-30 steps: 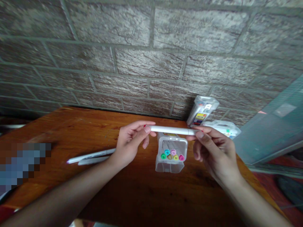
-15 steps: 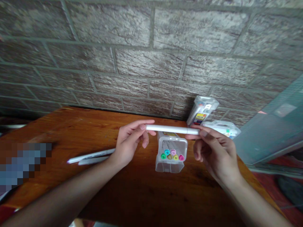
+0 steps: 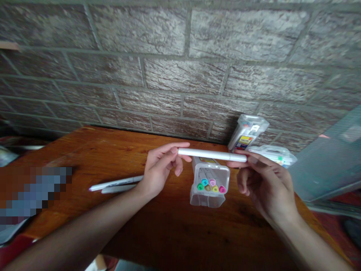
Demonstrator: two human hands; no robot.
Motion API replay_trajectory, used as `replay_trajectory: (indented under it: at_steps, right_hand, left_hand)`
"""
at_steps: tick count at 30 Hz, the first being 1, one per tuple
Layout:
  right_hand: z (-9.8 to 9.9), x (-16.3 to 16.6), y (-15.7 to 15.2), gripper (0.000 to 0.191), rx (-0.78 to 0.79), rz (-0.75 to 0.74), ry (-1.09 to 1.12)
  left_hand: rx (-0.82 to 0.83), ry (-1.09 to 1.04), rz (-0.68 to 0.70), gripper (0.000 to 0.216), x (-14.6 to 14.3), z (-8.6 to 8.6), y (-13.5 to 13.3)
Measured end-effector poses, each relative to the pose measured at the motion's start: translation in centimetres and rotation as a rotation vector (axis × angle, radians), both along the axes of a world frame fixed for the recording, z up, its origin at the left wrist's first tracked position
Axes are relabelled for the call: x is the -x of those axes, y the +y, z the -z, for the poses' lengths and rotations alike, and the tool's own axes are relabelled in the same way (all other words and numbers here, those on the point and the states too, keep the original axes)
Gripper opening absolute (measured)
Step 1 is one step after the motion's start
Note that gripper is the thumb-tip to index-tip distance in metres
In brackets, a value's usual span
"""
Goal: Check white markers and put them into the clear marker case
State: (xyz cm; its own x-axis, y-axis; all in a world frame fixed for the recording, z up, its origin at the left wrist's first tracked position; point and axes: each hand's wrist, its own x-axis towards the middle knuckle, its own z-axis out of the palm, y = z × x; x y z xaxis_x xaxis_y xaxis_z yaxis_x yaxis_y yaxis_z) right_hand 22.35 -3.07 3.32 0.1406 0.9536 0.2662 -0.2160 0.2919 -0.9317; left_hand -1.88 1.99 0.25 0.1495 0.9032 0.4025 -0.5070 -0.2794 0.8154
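Observation:
A white marker [image 3: 210, 153] is held nearly level above the table, one end in each hand. My left hand [image 3: 162, 165] pinches its left end between thumb and fingers. The right end sits between the thumb and fingers of my right hand [image 3: 266, 180]. Behind and below the marker lies a clear plastic marker case [image 3: 212, 169], its lid hanging open toward me. Several markers with coloured, labelled ends in green, blue, pink, brown and yellow show inside it. Beside my left forearm, two loose markers [image 3: 115, 183] rest on the wood.
Against the brick wall [image 3: 180, 75] stands an upright clear case [image 3: 246, 131], with another handled clear case [image 3: 278, 155] to its right. The wooden table [image 3: 169, 229] runs up to the wall. A pixelated patch covers something at the left edge.
The whole view has shifted slightly, so everything sits a little farther right. Both hands keep the same hold on the white marker.

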Motion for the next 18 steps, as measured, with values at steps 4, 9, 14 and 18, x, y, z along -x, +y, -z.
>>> replay_trajectory:
  at_steps: [4,9,14,18]
  right_hand:
    - [-0.3,0.2,-0.1,0.02,0.018,0.057,-0.004]
    - [-0.4,0.1,0.1,0.018,0.043,0.097,0.0]
    - [0.2,-0.8,0.4,0.017,0.054,0.116,0.017]
    - [0.6,-1.3,0.6,0.024,0.134,0.11,-0.048]
  left_hand:
    - [0.008,0.0,0.016,0.029,0.0,0.1,0.0]
    - [0.011,-0.031,0.076,0.026,0.1,0.2,0.0]
    - [0.018,-0.022,0.095,0.031,0.2,0.5,0.3]
    - [0.014,-0.017,0.101,0.031,0.3,0.6,0.4]
